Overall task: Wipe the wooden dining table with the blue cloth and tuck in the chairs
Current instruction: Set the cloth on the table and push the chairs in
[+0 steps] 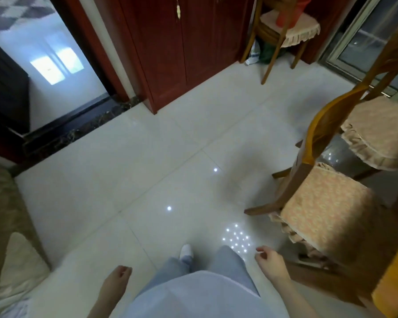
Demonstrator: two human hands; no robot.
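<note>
The left hand (118,278) and right hand (268,260) hang empty, fingers loosely curled, above the tiled floor (147,168). The nearest cushioned chair (326,214) stands just beside the wooden table's edge (393,285), lower right.

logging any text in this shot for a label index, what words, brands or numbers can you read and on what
No text can be read anywhere in this view.
white and green bag under the far chair: markings that may be print, too blurred to read.
seat cushion, red cabinet, floor tiles: no text shows.
</note>
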